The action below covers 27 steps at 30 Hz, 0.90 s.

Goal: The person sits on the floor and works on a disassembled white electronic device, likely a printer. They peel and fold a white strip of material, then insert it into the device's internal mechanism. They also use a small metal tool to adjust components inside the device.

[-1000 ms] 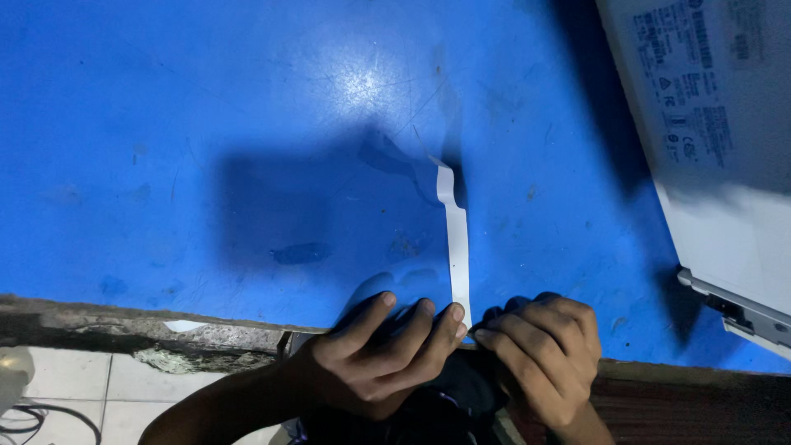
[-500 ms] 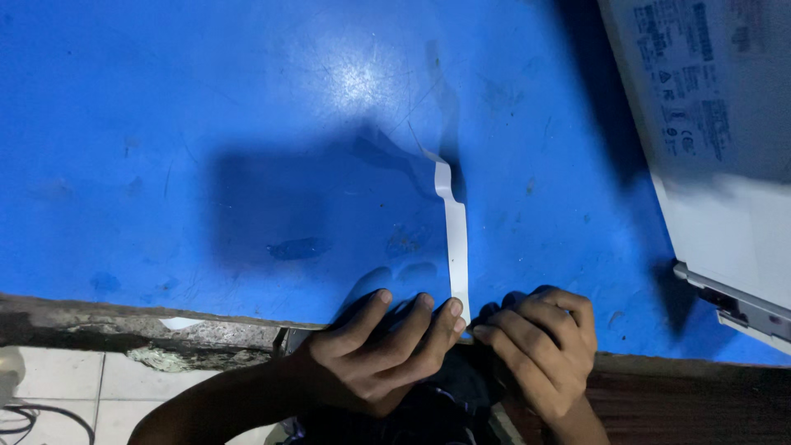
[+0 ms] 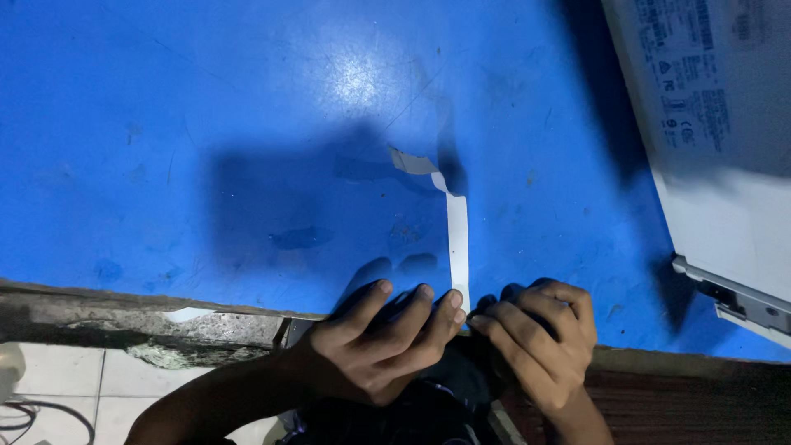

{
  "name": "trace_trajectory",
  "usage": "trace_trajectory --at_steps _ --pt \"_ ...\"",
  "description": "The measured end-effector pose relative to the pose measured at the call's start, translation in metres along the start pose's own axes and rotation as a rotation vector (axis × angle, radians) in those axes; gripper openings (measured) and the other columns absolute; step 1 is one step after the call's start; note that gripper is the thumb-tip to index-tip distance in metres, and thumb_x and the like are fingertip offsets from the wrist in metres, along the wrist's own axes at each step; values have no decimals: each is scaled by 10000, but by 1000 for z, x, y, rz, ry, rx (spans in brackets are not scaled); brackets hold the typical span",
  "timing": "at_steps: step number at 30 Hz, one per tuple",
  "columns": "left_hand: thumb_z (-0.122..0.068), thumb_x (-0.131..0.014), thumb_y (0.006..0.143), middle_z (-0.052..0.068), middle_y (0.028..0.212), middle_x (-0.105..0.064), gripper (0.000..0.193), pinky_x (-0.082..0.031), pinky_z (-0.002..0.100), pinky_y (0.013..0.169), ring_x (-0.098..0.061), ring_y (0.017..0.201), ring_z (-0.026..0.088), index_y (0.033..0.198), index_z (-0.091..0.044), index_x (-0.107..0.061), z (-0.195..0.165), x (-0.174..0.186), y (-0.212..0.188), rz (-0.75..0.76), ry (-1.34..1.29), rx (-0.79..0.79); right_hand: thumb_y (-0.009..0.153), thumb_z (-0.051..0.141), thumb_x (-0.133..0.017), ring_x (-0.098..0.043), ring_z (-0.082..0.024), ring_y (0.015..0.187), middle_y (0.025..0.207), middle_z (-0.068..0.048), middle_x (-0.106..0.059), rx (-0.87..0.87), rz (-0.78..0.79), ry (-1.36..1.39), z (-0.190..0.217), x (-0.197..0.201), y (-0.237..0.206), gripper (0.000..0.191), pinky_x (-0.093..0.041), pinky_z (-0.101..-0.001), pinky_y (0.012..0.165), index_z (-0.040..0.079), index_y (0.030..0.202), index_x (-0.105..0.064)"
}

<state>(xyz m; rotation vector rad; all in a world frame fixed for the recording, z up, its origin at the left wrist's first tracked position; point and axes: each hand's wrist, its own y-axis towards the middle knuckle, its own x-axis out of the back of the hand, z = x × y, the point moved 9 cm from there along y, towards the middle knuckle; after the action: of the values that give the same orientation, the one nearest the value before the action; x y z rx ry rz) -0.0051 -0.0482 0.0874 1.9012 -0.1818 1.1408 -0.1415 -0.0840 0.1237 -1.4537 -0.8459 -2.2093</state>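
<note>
A thin white flat ribbon strip (image 3: 456, 239) lies on the blue table top (image 3: 206, 124), running from a bent far end toward me. Both my hands sit at the table's near edge and pinch its near end between them. My left hand (image 3: 387, 342) has its fingers curled over a dark object (image 3: 461, 383) held below the edge, fingertips touching the strip. My right hand (image 3: 540, 342) is curled against it from the right. What the dark object is cannot be made out.
A white flat device (image 3: 725, 140) with a printed label lies at the table's right side, a grey metal bracket (image 3: 733, 297) at its near corner. The table's worn near edge (image 3: 140, 305) shows chipped wood. Tiled floor (image 3: 74, 387) and a cable (image 3: 33, 416) lie lower left.
The hands stay in the same place on the strip's near end. The strip's far end sits slightly differently in the view; little else has shifted.
</note>
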Motion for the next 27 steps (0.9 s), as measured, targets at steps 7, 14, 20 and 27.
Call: trace_trajectory --at_steps 7,14,20,27 --pt "-331 -665 1162 -14 1406 -637 233 -411 476 1187 -599 1276 139 1259 -146 -768 1 1 0 25 5 -3 792 141 -793 -672 -247 879 912 -41 -706 58 -35 38 2 2 3 145 -519 -427 800 60 902 -744" --pt "-326 -653 1155 -11 1399 -632 246 -407 466 1187 -594 1288 146 1290 -151 -760 1 1 2 50 -5 -11 793 143 -805 -677 -256 867 898 -51 -714 64 -34 16 3 2 3 143 -520 -426 782 49 886 -753" --pt "-343 -605 1126 0 1403 -644 302 -412 466 1167 -602 1271 150 1276 -138 -767 1 -1 1 54 -43 -29 817 137 -811 -681 -253 881 896 -54 -718 40 -61 15 1 3 -1 134 -534 -424 786 44 888 -747" --pt "-321 -623 1149 6 1423 -632 280 -389 475 1188 -595 1294 163 1292 -123 -761 0 1 -1 45 22 -47 787 176 -772 -666 -260 832 850 -78 -689 1 -113 77 -2 5 0 167 -523 -425 760 38 872 -730"
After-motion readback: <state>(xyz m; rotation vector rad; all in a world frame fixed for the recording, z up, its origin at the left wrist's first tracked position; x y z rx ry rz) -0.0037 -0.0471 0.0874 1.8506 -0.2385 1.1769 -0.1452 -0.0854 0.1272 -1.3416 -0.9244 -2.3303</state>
